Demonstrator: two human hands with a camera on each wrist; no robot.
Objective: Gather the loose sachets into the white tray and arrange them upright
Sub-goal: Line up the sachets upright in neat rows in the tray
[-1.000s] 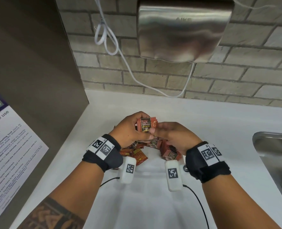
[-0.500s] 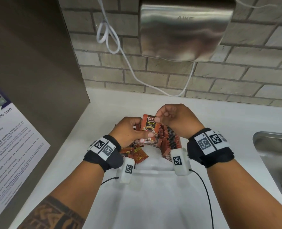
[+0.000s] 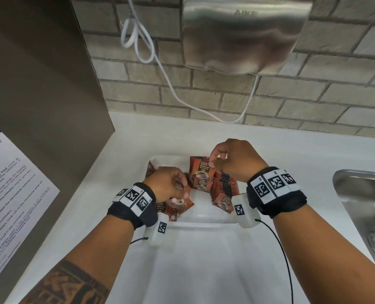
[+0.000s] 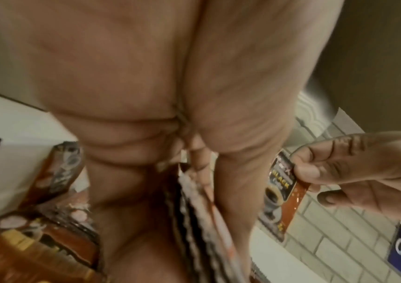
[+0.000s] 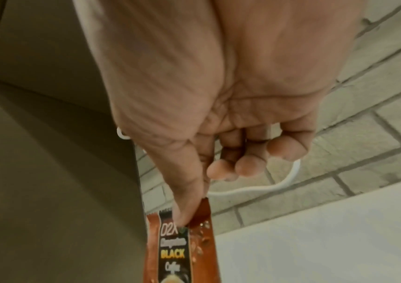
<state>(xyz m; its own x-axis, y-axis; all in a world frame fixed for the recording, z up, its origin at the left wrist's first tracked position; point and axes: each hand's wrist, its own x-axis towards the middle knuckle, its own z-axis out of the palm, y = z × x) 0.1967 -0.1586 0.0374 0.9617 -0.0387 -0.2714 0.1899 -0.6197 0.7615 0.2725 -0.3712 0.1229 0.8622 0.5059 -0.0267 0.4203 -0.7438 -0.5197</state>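
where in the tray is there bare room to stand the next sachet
Bare floor shows in the tray's near middle, between the loose sachets under the left hand and the upright row. The far part is crowded: the right hand pinches a sachet there.

The left hand (image 3: 167,185) covers the loose sachets (image 3: 183,205) beneath it; their count cannot be told. In the left wrist view, motion blur smears the sachet edges at the fingers, so the grip is unreadable. The white tray (image 3: 204,222) has its near left corner hidden by the wrist camera. The right hand (image 3: 232,160) hides the top edge of its sachet (image 3: 200,168). The notice (image 3: 11,194), sink (image 3: 362,207) and hand dryer (image 3: 243,34) are cut off by the frame edges. The notice's small print is illegible.
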